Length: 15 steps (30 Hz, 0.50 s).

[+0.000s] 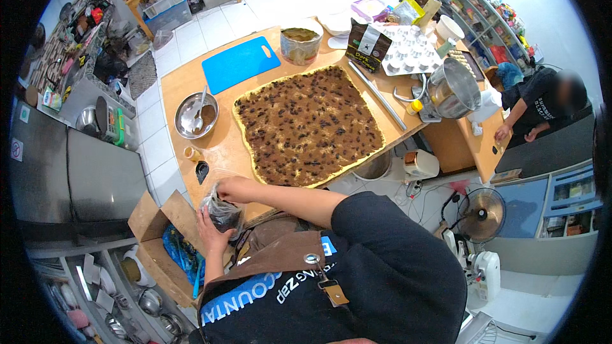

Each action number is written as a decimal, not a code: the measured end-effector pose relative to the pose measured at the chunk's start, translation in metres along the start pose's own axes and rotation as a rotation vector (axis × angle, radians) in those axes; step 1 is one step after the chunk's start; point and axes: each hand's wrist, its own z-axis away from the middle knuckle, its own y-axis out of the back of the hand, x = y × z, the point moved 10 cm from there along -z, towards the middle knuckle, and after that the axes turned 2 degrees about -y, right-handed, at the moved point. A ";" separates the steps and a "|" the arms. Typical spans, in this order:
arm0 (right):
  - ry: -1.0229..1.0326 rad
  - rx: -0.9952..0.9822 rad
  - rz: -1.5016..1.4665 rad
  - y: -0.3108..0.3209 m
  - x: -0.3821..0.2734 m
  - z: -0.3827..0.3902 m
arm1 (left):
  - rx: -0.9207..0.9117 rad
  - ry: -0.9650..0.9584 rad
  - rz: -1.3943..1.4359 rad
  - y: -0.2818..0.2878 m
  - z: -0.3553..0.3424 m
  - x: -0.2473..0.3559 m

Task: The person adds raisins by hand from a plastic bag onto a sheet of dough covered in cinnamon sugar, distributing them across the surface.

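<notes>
At the table's near left edge I hold a clear plastic bag (225, 214) with dark contents. My left hand (214, 234) is wrapped round its side. My right hand (234, 190) is closed at the gathered mouth of the bag, its fingertips partly hidden by the plastic. Just beyond, a large flat sheet of dough (306, 127) lies on the table, covered with brown filling and scattered dark pieces that look like raisins. Its pale yellow edge shows all round.
A steel bowl (185, 121) with a spoon (201, 105), a blue cutting board (236, 65), a tub (300, 44) and a metal bar (377, 95) surround the dough. A mixer bowl (454, 89) stands right. An open cardboard box (152, 250) is beside me. Another person (542, 105) works at far right.
</notes>
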 end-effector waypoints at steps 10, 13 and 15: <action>-0.858 0.315 -0.695 0.168 0.151 0.181 | -0.006 0.041 0.006 0.002 0.002 -0.002; -1.009 0.512 -0.551 0.209 0.192 0.267 | -0.019 0.046 0.011 -0.001 0.000 -0.002; -1.095 0.492 -0.282 0.227 0.191 0.288 | -0.020 0.044 0.009 -0.002 0.000 -0.003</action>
